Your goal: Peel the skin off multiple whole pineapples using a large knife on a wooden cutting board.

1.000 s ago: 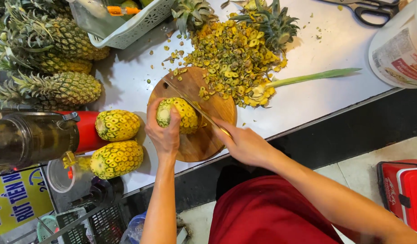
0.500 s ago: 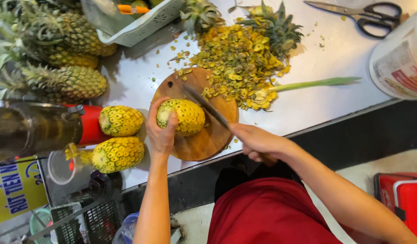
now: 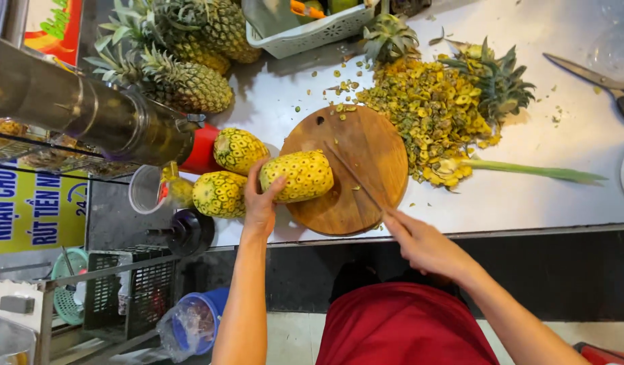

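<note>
Hands (image 3: 263, 203) steady pineapple (image 3: 298, 176) on white counter (image 3: 562, 203).

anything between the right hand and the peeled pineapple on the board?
Head view: the knife, held by the right hand, spans that stretch, its blade tip at the peeled pineapple. Under it lies the bare round wooden cutting board. The left hand grips the pineapple.

scissors (image 3: 599, 78) cut off at right edge

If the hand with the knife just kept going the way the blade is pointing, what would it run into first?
Most likely the peeled pineapple, lying on the round wooden board. The right hand aims the knife up and to the left, with its tip close beside the fruit that the left hand steadies. Depth is hard to judge.
</note>
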